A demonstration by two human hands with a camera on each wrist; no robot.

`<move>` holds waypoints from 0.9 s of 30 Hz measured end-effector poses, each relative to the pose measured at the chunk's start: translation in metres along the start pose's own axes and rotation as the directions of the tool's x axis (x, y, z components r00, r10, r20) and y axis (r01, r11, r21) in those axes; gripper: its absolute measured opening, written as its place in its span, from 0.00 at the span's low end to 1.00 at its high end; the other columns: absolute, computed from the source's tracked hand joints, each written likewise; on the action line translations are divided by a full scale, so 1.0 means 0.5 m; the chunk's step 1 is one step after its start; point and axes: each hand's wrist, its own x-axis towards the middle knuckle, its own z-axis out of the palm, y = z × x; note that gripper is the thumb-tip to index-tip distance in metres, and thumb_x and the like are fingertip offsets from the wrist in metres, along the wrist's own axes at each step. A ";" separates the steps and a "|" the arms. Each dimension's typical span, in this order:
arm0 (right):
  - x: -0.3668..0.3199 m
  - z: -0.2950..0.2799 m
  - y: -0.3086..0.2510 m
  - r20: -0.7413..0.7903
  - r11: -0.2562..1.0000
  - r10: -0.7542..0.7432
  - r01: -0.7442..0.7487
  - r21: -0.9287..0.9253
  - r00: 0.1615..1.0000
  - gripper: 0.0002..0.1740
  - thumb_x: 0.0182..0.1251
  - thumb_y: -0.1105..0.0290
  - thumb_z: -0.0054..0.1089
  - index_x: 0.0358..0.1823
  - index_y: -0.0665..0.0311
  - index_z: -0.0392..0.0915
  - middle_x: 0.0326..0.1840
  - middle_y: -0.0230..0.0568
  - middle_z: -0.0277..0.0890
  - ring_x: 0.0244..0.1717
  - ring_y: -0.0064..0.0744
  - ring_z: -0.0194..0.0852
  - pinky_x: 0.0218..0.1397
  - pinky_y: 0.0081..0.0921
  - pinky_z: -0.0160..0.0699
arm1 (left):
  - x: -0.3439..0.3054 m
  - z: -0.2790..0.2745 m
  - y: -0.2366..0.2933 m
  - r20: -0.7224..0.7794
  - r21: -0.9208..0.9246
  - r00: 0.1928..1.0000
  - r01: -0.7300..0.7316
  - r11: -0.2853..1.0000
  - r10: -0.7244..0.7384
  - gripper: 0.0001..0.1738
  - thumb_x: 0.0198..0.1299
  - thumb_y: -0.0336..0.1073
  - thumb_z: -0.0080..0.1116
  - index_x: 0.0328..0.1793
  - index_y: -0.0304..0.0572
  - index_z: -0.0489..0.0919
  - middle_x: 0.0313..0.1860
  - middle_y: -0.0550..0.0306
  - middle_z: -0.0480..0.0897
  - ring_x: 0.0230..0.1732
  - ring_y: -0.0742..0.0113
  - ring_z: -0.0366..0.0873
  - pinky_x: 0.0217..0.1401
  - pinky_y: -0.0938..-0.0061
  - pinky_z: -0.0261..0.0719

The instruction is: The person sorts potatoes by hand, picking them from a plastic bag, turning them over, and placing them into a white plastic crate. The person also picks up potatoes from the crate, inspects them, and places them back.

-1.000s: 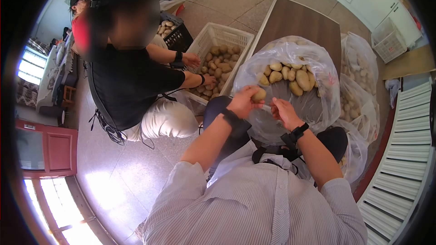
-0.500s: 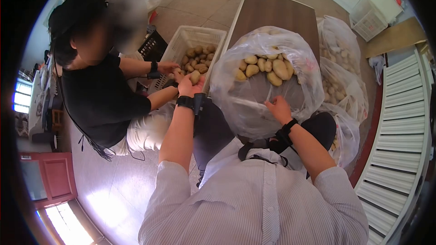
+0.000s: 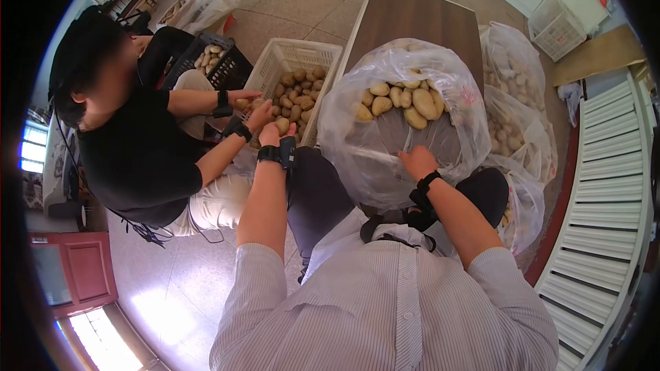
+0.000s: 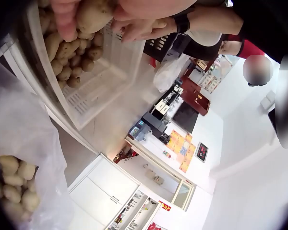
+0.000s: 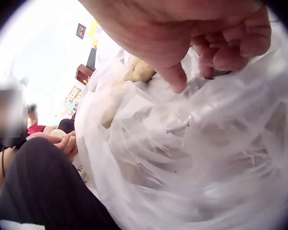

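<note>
My left hand holds a potato at the near end of a white crate of brownish potatoes. In the left wrist view the potato sits between my fingers, close to the other person's hand. Loosely curled, my right hand is at the near side of a clear plastic bag with yellowish potatoes inside. The right wrist view has its thumb apart from the bent fingers over the crumpled plastic; no potato is in that hand.
A person in black sits at the left, hands near the crate. Behind is a black crate of potatoes. A brown table extends past the bag; more filled bags and a white radiator are at the right.
My left hand went left with the potato from the bag's side to the crate, then slightly lower. My right fingers have curled in more. The other person has leaned back left.
</note>
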 end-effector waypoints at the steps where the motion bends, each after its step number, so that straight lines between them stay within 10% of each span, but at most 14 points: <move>1: 0.017 0.016 0.010 -0.001 1.000 -0.001 0.001 -0.001 1.000 0.28 0.58 0.45 0.63 0.41 0.68 0.83 0.45 0.58 0.82 0.49 0.60 0.80 0.51 0.49 0.79 | 0.009 -0.002 -0.002 -0.030 0.059 1.000 0.008 0.998 -0.006 0.13 0.70 0.31 0.46 0.57 0.36 0.71 0.55 0.44 0.72 0.53 0.48 0.74 0.50 0.47 0.84; 7: 0.061 0.052 0.041 -0.060 0.964 -0.148 0.157 0.216 0.987 0.20 0.57 0.57 0.61 0.37 0.70 0.82 0.39 0.63 0.81 0.45 0.62 0.79 0.48 0.49 0.76 | 0.027 -0.008 0.013 -0.089 0.236 0.996 0.041 0.971 -0.020 0.17 0.71 0.34 0.46 0.62 0.34 0.65 0.57 0.41 0.68 0.54 0.45 0.74 0.50 0.50 0.84; 15: 0.087 0.045 0.033 -0.257 0.835 0.089 0.068 0.545 0.962 0.16 0.61 0.62 0.57 0.35 0.71 0.76 0.34 0.55 0.80 0.39 0.57 0.78 0.46 0.44 0.75 | -0.050 0.039 -0.032 0.009 0.270 0.994 -0.109 0.957 0.111 0.21 0.67 0.33 0.52 0.62 0.31 0.65 0.50 0.46 0.68 0.50 0.47 0.76 0.47 0.57 0.84; 27: 0.083 0.037 0.035 -0.225 0.887 0.000 0.104 0.451 0.974 0.18 0.60 0.60 0.67 0.37 0.69 0.74 0.36 0.53 0.79 0.41 0.54 0.79 0.46 0.42 0.75 | -0.061 0.050 -0.040 0.057 0.306 0.989 -0.147 0.941 0.136 0.21 0.67 0.32 0.52 0.61 0.28 0.64 0.51 0.46 0.67 0.45 0.45 0.77 0.45 0.53 0.83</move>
